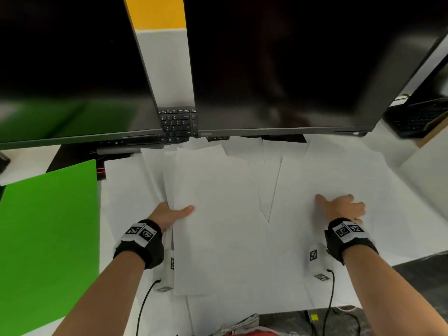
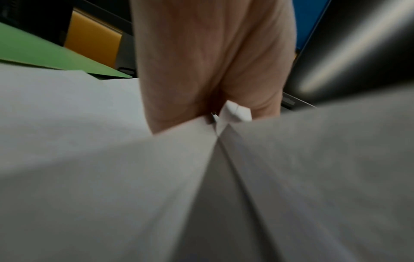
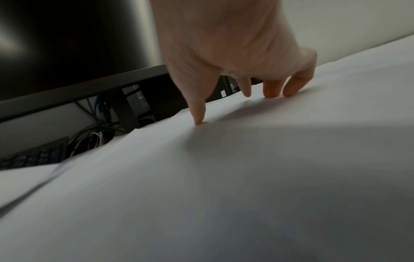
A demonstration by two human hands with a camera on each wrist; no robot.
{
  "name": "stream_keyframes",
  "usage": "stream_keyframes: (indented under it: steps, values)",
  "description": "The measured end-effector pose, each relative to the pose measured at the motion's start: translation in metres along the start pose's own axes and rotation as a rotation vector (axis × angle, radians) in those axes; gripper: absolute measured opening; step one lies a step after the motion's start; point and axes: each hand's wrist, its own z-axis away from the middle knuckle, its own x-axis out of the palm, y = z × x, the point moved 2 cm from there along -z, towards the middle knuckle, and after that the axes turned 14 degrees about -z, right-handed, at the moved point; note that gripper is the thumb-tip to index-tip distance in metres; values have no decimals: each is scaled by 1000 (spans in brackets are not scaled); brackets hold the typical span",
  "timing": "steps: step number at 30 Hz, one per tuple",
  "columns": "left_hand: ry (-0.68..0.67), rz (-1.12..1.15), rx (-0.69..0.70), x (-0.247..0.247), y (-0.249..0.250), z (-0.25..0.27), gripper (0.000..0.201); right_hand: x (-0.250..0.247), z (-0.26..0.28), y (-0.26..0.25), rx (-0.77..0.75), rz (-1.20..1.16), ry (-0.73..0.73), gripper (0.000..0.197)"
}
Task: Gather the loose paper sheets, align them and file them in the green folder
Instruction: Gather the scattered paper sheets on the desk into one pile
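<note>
At far left on the table the green folder is laid flat, shut and apart from the work. Beside it, a fanned bunch of sheets is pinched by the left hand, thumb on top. Rightward, spread fingertips of the right hand are pressed on loose sheets. Gathering is judged under way; sliding the right-hand sheets leftward is called for next.

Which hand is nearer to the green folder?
The left hand. It grips the sheets just right of the green folder. The right hand presses on sheets far over on the right side.
</note>
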Motion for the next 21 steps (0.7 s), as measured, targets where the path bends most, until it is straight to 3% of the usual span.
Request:
stream_keyframes:
  steps: [3, 7, 10, 12, 15, 19, 21]
  values:
    - [15, 4, -1, 2, 1, 1, 14, -1, 2, -6, -5, -35, -31, 77]
    - [-10, 11, -14, -3, -4, 2, 57, -15, 3, 1, 36, -45, 32, 78]
    - [-26, 17, -29, -2, -3, 3, 46, -19, 5, 1, 40, -91, 27, 78]
    - [-44, -7, -11, 4, 1, 3, 27, -13, 4, -5, 20, -187, -65, 78]
    - [-18, -18, 28, 11, 4, 2, 28, 0, 5, -12, -77, -250, -219, 61]
    - [90, -3, 30, 12, -1, -1, 48, 6, 11, -15, -132, -225, -246, 25]
    - [103, 18, 33, 14, -2, -1, 50, 12, 21, -21, -166, -240, -272, 18]
